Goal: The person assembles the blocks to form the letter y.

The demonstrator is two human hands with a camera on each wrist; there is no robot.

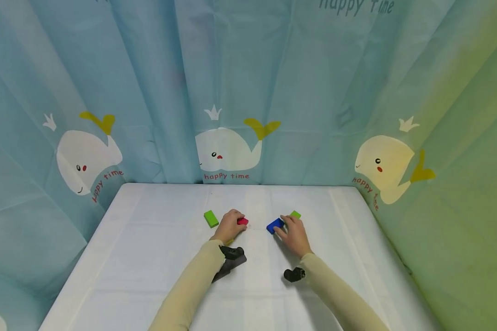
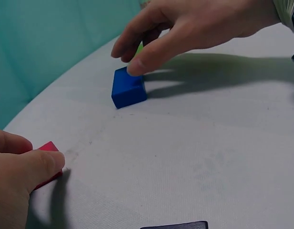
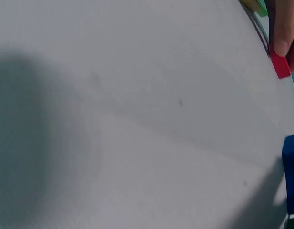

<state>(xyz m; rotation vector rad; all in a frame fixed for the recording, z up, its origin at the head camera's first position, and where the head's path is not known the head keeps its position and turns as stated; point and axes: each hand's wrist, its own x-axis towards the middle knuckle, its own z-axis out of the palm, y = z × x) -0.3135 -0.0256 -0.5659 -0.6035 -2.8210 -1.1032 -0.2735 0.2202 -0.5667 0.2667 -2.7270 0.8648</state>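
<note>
My left hand pinches a small red block between thumb and fingers; the left wrist view shows the thumb on top of the red block. To its right, my right hand hovers at a blue rectangular block, thumb and fingers spread about its right end. In the left wrist view, the thumb tip overlaps the top of the blue block; whether it touches, I cannot tell. Behind the right fingers lies a partly hidden green block. Another green block lies left of my left hand.
Something yellow shows partly under the left wrist. A dark grey flat piece appears beside the left forearm. The white-covered table meets a printed curtain at its back and sides.
</note>
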